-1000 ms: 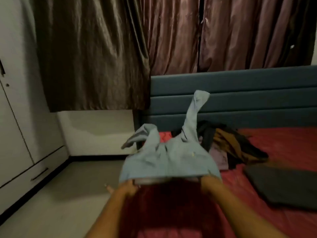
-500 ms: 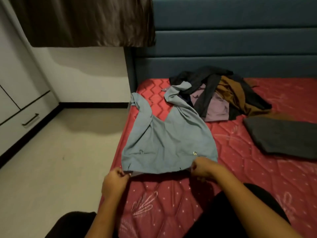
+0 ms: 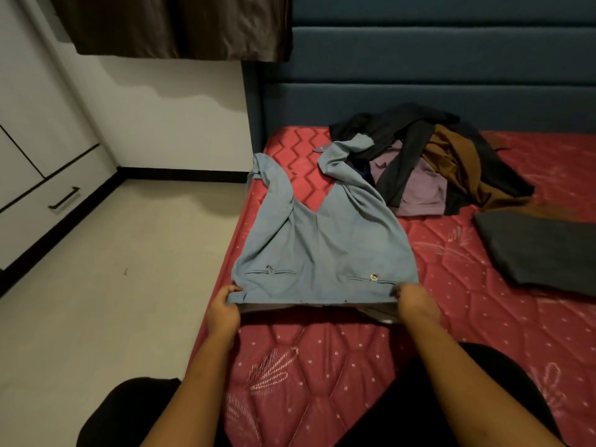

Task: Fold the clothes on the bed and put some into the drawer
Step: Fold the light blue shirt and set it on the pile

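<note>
Light blue trousers (image 3: 325, 250) lie spread on the red mattress (image 3: 451, 317), back pockets up, legs reaching away toward the headboard. My left hand (image 3: 224, 309) grips the left end of the waistband. My right hand (image 3: 414, 303) grips the right end. The right leg's tip lies against a loose pile of dark, purple and brown clothes (image 3: 429, 162). A folded dark grey garment (image 3: 541, 250) lies flat at the right. A white drawer with a black handle (image 3: 64, 198) sits low in the cabinet at the left.
The blue padded headboard (image 3: 435, 79) stands behind the bed. Beige floor (image 3: 113, 285) runs along the bed's left side up to the white cabinet. A brown curtain (image 3: 180, 27) hangs above the wall at the top left.
The trousers were up in the air with legs flung upward; now they lie flat on the mattress. My view has tipped downward, and both hands still hold the waistband.
</note>
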Demonstrator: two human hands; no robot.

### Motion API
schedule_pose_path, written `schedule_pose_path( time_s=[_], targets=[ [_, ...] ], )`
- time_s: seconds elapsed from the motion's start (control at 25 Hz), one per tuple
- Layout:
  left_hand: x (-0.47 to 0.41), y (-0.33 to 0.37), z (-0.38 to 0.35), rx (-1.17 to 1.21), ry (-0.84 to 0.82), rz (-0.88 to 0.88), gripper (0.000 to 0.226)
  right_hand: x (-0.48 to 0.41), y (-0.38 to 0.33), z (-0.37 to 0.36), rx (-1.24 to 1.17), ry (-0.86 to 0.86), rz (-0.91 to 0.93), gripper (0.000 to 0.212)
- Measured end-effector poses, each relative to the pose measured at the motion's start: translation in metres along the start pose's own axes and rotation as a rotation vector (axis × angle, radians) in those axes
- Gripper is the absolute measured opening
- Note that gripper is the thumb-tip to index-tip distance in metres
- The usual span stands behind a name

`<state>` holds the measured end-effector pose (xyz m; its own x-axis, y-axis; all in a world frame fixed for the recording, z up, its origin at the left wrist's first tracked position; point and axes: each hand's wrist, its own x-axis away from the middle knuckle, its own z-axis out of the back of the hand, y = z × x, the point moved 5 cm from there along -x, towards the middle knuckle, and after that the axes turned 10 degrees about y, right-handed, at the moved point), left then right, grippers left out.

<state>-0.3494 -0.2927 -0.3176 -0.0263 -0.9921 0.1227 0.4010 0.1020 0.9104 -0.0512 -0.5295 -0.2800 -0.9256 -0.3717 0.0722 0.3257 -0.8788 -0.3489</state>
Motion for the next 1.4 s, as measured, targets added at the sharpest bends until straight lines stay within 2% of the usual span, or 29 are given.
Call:
schedule_pose_path(
  time_s=[0.04, 0.12, 0.16, 0.2, 0.24, 0.28, 0.32, 0.36, 0.44, 0.52, 0.56, 0.64, 0.72, 0.8, 0.92, 0.96, 1.04, 1.12, 1.16, 1.2, 1.24, 1.28, 1.32, 1.4],
  targets=[
    [-0.001, 0.004, 0.001, 0.125, -0.007, 0.038, 0.035, 0.0, -0.005, 0.011, -0.119, 0.118, 0.058, 0.035],
    [-0.004, 0.024, 0.011, 0.388, 0.071, -0.046, 0.035, 0.006, -0.014, 0.045, -0.298, 0.493, 0.266, 0.044],
    [-0.002, 0.033, 0.022, 0.481, 0.118, -0.102, 0.035, 0.01, -0.014, 0.055, -0.316, 0.584, 0.34, 0.048],
    [0.001, 0.038, 0.032, 0.458, 0.156, -0.171, 0.035, 0.007, -0.012, 0.056, -0.271, 0.563, 0.35, 0.048],
    [0.004, 0.036, 0.041, 0.334, 0.16, -0.232, 0.035, -0.001, -0.005, 0.045, -0.179, 0.402, 0.295, 0.045],
    [0.009, 0.03, 0.045, 0.096, 0.118, -0.282, 0.036, -0.009, 0.005, 0.021, -0.02, 0.142, 0.201, 0.041],
    [0.016, 0.013, 0.045, -0.172, 0.01, -0.287, 0.036, -0.008, 0.015, -0.001, 0.113, -0.116, 0.137, 0.038],
    [0.021, -0.008, 0.042, -0.365, -0.133, -0.245, 0.036, -0.004, 0.022, -0.013, 0.188, -0.26, 0.11, 0.037],
    [0.026, -0.035, 0.041, -0.495, -0.307, -0.148, 0.034, -0.004, 0.023, -0.013, 0.172, -0.251, 0.078, 0.037],
    [0.022, -0.038, 0.041, -0.438, -0.377, -0.049, 0.029, -0.002, 0.019, -0.006, 0.145, -0.223, 0.086, 0.04],
    [0.02, -0.038, 0.039, -0.335, -0.399, 0.062, 0.027, -0.001, 0.016, -0.003, 0.116, -0.212, 0.105, 0.04],
    [0.023, -0.035, 0.035, -0.103, -0.427, 0.296, 0.022, -0.004, 0.013, 0.0, -0.105, -0.166, 0.091, 0.038],
    [0.03, -0.023, 0.035, 0.123, -0.398, 0.43, 0.01, -0.002, 0.011, 0.003, -0.324, -0.13, 0.059, 0.041],
    [0.027, -0.014, 0.035, 0.225, -0.281, 0.367, 0.004, 0.002, 0.006, 0.004, -0.515, -0.183, 0.051, 0.037],
    [0.024, 0.0, 0.037, 0.309, -0.035, 0.239, 0.024, 0.013, -0.005, 0.006, -0.872, -0.413, 0.05, 0.033],
    [0.026, 0.006, 0.034, 0.373, 0.002, 0.245, 0.031, 0.015, -0.007, 0.01, -0.911, -0.419, 0.067, 0.032],
    [0.029, 0.016, 0.028, 0.487, 0.047, 0.316, 0.041, 0.012, -0.003, 0.017, -0.834, -0.219, 0.059, 0.03],
    [0.031, 0.019, 0.016, 0.575, 0.028, 0.419, 0.037, 0.002, 0.008, 0.021, -0.665, 0.077, -0.069, 0.052],
    [0.032, 0.019, 0.01, 0.588, 0.004, 0.457, 0.032, -0.003, 0.017, 0.018, -0.689, 0.129, -0.195, 0.064],
    [0.034, 0.021, 0.005, 0.578, -0.021, 0.473, 0.03, -0.003, 0.024, 0.013, -0.795, 0.084, -0.352, 0.067],
    [0.037, 0.025, 0.0, 0.572, -0.054, 0.474, 0.029, -0.002, 0.028, 0.004, -0.971, -0.03, -0.519, 0.054],
    [0.04, 0.028, -0.006, 0.566, -0.091, 0.471, 0.029, 0.003, 0.029, -0.003, -1.066, -0.191, -0.659, 0.029],
    [0.043, 0.032, -0.01, 0.56, -0.129, 0.466, 0.03, 0.006, 0.028, -0.007, -1.101, -0.296, -0.72, 0.011],
    [0.048, 0.04, -0.016, 0.54, -0.193, 0.459, 0.026, 0.004, 0.026, -0.008, -1.081, -0.344, -0.667, 0.018]
  ],
)
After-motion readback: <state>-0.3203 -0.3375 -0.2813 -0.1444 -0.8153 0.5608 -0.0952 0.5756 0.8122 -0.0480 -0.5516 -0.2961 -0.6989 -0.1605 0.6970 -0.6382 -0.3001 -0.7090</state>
